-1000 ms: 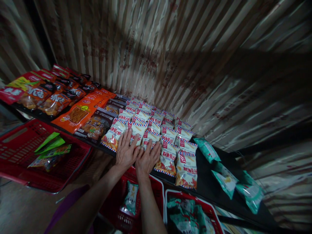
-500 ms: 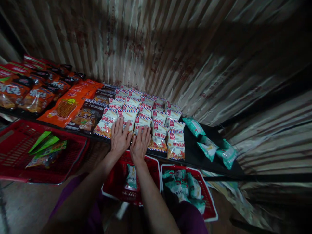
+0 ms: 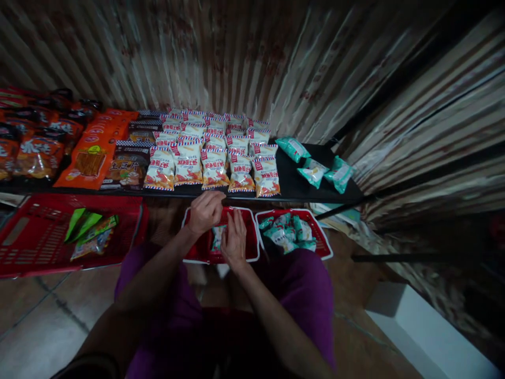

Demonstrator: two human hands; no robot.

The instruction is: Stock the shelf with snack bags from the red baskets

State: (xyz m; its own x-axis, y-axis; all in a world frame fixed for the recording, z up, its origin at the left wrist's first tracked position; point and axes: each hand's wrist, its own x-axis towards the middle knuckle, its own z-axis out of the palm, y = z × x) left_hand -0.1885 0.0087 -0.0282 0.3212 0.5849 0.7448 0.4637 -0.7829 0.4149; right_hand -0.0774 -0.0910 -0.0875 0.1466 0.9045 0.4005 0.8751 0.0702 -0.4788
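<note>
Gently: my right hand [image 3: 234, 240], fingers together, lay by pale snack packet [image 3: 216, 237] in small red plastic basket [image 3: 251, 234]; left hand [image 3: 205, 211] curled, hold unclear; edge pinch seemed best.

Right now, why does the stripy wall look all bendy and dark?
In the head view, the wide lens bends the striped wall toward the edges; light is dim, strongest on the white snack packets, fading to black in the corners; the left hand and right hand over the red basket look slightly soft.
</note>
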